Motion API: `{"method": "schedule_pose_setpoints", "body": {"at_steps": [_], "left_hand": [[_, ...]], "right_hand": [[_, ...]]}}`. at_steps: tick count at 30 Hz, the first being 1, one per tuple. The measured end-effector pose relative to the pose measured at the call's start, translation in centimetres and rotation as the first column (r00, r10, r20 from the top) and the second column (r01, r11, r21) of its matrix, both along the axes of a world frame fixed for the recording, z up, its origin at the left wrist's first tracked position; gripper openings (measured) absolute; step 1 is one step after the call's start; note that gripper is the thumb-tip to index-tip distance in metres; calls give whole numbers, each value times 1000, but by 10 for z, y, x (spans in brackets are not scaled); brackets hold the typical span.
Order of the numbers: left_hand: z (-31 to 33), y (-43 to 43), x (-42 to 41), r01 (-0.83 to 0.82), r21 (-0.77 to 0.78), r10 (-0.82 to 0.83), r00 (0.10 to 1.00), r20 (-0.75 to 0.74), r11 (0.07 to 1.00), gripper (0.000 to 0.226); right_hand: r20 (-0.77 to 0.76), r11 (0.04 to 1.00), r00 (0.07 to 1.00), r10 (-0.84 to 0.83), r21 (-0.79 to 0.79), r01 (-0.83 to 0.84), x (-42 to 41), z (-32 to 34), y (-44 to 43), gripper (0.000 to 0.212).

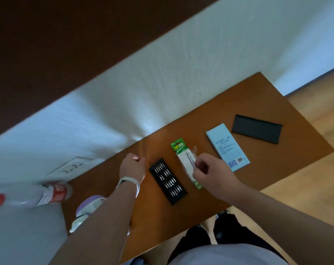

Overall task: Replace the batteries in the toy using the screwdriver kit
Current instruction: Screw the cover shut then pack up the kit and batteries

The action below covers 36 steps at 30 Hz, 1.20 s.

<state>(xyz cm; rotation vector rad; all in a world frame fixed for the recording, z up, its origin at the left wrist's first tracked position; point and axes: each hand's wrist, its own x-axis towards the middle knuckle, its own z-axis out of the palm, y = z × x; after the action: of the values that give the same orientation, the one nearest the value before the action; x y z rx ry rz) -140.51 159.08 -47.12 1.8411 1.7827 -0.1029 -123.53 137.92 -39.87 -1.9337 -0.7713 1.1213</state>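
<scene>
A brown desk (248, 96) is seen set against a white textured wall (162, 83); light wooden floor (315, 115) is glimpsed beside it.

Left hand (132, 167) hangs loosely curled; right hand (212, 173) pinches the screwdriver (190, 158).

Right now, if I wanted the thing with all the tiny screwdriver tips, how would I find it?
Look at the brown table against the white wall, then between the person's two hands. The bit tray lies flat there, beside the left hand and next to the green battery pack. It is the only black slab studded with rows of small silver bits.
</scene>
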Motion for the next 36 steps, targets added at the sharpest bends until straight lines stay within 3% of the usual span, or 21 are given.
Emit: {"method": "schedule_pose_setpoints", "body": {"at_steps": [17, 22, 27, 36], "left_hand": [[9, -7, 19, -27, -41, 24, 998, -62, 999, 20], [27, -27, 33, -181, -27, 183, 964, 191, 983, 12], [58, -59, 53, -205, -190, 273, 841, 468, 960, 4], [96, -101, 64, -208, -400, 442, 577, 686, 892, 12]], "right_hand": [[28, 989, 990, 138, -56, -136, 31, 2, -2, 11], [30, 985, 986, 165, -61, -163, 33, 3, 0, 12], [53, 976, 976, 211, -59, -208, 31, 8, 2, 10], [93, 970, 966, 241, -51, -237, 30, 22, -2, 9]]}}
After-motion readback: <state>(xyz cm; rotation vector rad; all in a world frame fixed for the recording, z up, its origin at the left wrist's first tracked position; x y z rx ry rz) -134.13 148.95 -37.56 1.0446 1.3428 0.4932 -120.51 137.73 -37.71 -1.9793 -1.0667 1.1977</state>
